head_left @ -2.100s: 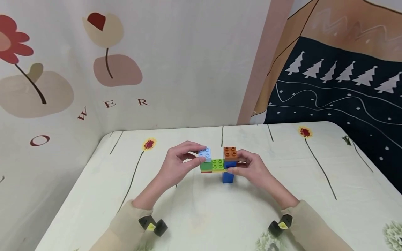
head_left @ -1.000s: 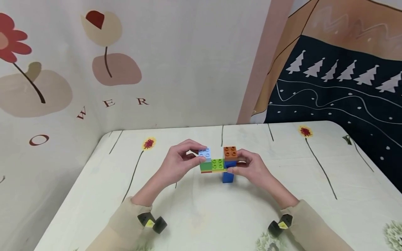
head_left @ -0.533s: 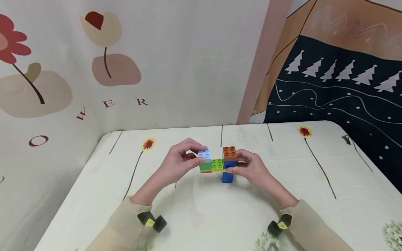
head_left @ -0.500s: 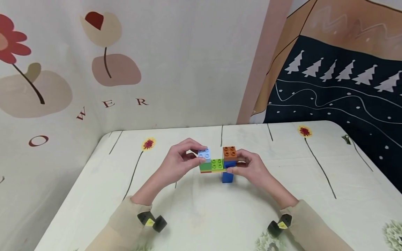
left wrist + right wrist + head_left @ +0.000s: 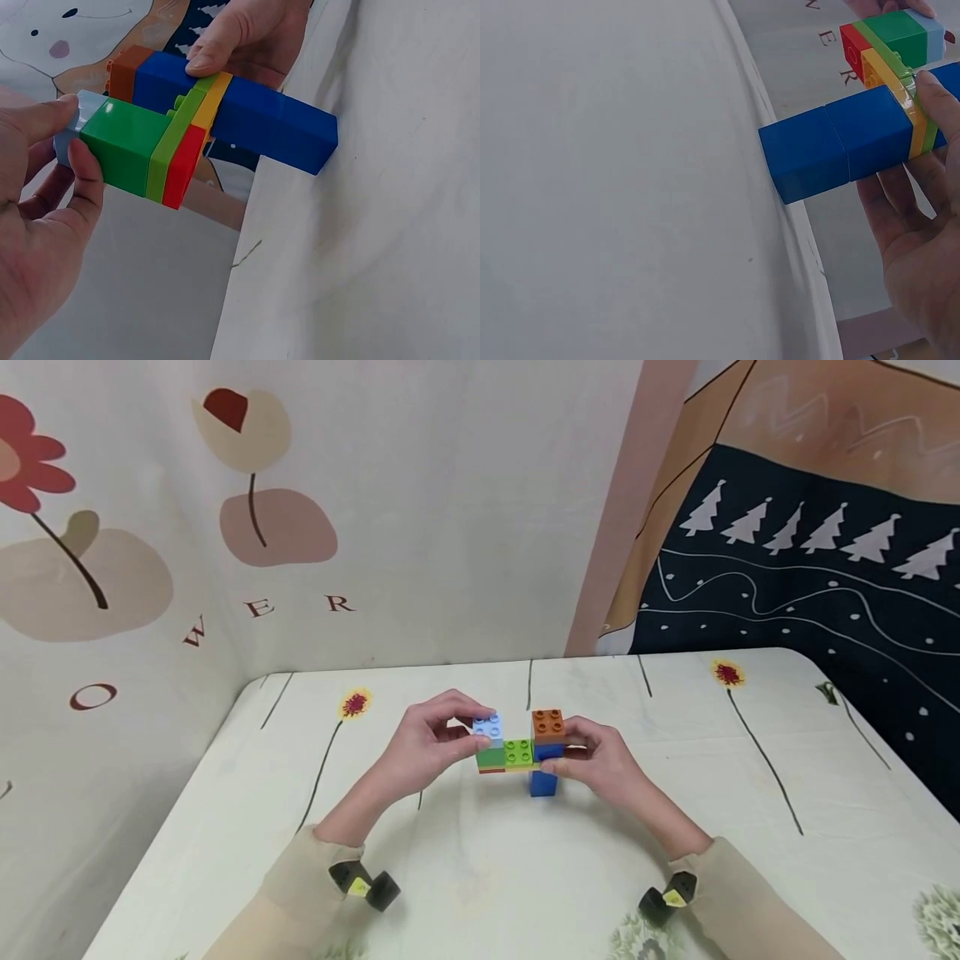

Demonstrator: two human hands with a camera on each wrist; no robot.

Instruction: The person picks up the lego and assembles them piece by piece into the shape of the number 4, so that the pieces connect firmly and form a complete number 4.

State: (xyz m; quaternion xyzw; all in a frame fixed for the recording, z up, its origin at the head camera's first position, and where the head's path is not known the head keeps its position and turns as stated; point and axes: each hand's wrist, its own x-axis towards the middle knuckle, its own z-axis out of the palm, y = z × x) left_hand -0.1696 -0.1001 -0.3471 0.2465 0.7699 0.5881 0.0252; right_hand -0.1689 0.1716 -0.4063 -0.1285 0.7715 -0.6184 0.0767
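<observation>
A toy building-brick structure stands upright over the table, raised on a column of two blue bricks [image 5: 840, 146]. Across that column lie thin yellow [image 5: 210, 105], red [image 5: 184, 169] and lime green plates [image 5: 518, 752]. On the plates' left end sits a green brick [image 5: 124, 146] topped by a light blue brick [image 5: 487, 727], which my left hand [image 5: 429, 745] pinches between thumb and fingers. The right end carries another blue brick [image 5: 160, 81] under an orange-brown brick [image 5: 548, 727]. My right hand [image 5: 603, 764] grips the structure there, its thumb at the plates' edge.
A white cloth printed with flowers covers the table [image 5: 480, 877]. Behind it hangs a pale curtain [image 5: 450, 510], and a dark cloth with printed trees [image 5: 795, 577] is at the right. Each sleeved wrist wears a small black camera [image 5: 382, 891].
Almost nothing differs. Both hands keep their hold on the structure at the same spot, and the left wrist has shifted only very slightly.
</observation>
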